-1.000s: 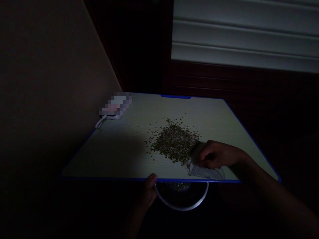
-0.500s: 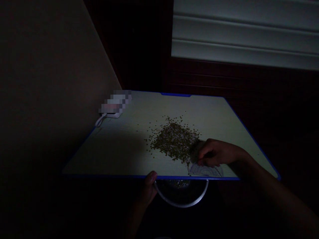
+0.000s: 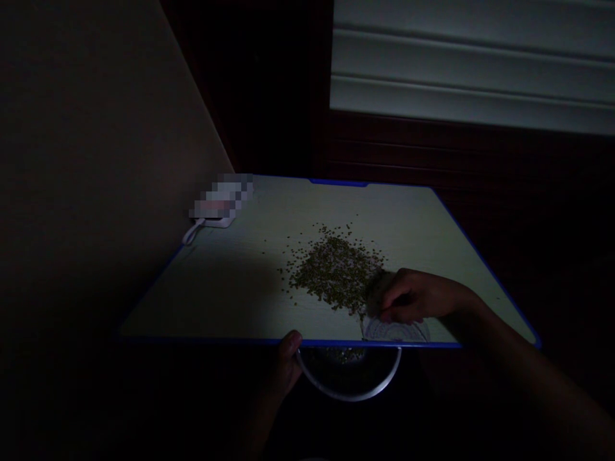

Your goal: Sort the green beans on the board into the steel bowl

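Note:
A heap of small greenish-brown grains or seeds (image 3: 334, 269) lies on a pale table top (image 3: 192, 288) with a blue edge. My right hand (image 3: 408, 298) is at the heap's lower right, fingers bent and thumb pinched in; anything between the fingertips is too dark to make out. Just below it, a pale half-round thing with ringed markings (image 3: 396, 330) lies by the near edge. My left hand (image 3: 288, 362) has its thumb over that edge and the other fingers mostly hidden, closed at the left rim of a metal bowl (image 3: 353, 397). Some grains show inside the bowl, under the edge.
At the table's far left corner lies a white device, partly blurred out (image 3: 223, 205), with a strap loop. A wall (image 3: 120, 128) runs along the left side. Dark wood and pale slatted panels (image 3: 471, 64) stand behind. The light is dim.
Almost nothing differs. My right hand has shifted very slightly left, and the half-round thing beneath it lies a touch further left too. My left hand holds its place.

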The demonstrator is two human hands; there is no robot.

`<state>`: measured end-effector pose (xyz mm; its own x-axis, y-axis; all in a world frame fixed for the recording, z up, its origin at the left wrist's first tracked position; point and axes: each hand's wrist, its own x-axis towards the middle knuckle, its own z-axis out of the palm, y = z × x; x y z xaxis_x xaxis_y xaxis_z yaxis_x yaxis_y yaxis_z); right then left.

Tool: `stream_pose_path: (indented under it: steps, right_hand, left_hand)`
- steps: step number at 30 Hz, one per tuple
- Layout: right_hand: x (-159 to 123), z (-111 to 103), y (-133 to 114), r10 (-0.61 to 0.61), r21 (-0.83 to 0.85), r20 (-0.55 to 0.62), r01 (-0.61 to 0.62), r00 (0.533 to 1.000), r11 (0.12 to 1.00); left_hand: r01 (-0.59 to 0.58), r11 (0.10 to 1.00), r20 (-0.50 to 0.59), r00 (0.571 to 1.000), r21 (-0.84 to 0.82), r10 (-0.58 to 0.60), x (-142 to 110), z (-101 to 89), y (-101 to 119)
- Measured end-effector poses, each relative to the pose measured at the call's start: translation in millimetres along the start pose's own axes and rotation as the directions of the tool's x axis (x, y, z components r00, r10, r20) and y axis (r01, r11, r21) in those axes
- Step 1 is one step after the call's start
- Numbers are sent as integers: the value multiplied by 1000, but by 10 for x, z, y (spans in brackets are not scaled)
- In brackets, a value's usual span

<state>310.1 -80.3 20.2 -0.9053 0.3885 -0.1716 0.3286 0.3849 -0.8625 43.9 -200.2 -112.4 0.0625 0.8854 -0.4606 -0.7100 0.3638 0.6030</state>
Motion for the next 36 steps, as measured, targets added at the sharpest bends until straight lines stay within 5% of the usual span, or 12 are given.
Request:
stream_pose_path:
  steps: [16, 27, 36]
  right_hand:
    - [-2, -9, 34, -52, -59, 4, 52, 999, 997]
    - [-30, 26, 36, 167, 129, -31, -161, 986, 978]
    - [-6, 23, -6, 120, 102, -20, -117, 993, 988]
  left_hand:
    - [-1, 1000, -27, 1000, 28, 2, 31, -57, -33]
    - [-39, 999, -32, 999, 31, 40, 41, -70, -45]
    - [-28, 999, -9, 1000, 34, 28, 28, -49, -21]
